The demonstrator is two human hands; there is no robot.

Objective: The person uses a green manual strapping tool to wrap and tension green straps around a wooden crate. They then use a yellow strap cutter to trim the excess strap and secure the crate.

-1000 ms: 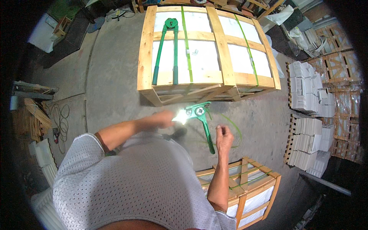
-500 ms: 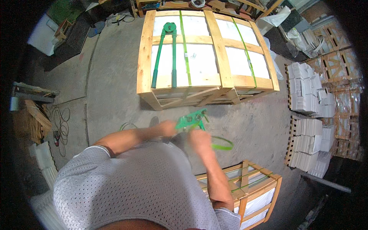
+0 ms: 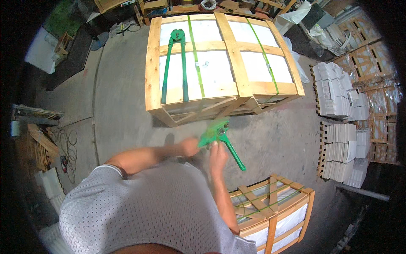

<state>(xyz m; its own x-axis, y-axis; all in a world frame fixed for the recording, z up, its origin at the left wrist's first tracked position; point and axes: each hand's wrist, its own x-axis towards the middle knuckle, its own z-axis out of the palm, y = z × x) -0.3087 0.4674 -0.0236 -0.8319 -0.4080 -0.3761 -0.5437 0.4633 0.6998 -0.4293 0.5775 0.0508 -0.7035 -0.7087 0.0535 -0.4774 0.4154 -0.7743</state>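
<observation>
Out in front of my body I hold a green strapping tensioner [image 3: 219,133] whose long lever [image 3: 234,154] points down to the right. My left hand [image 3: 190,146] is closed on the left end of its body, slightly blurred. Against the lower edge of the tool, the fingers of my right hand [image 3: 218,157] are pinched together; what lies between them is hidden. Beyond my hands stands a large wooden crate [image 3: 239,55] with white panels and green straps. A long-handled green strapping sealer [image 3: 176,63] lies on its top left part.
A smaller strapped crate [image 3: 275,211] stands close on my right. Stacks of white slabs [image 3: 338,146] on pallets line the right side. A coiled cable [image 3: 67,146] lies on the floor at left, beside wood pieces [image 3: 42,142]. A dark bench [image 3: 74,65] is at far left.
The tensioner has turned, and its lever now shows, pointing down-right. The green strap loop beside my right hand is no longer visible. My right hand has shifted slightly, to below the tool.
</observation>
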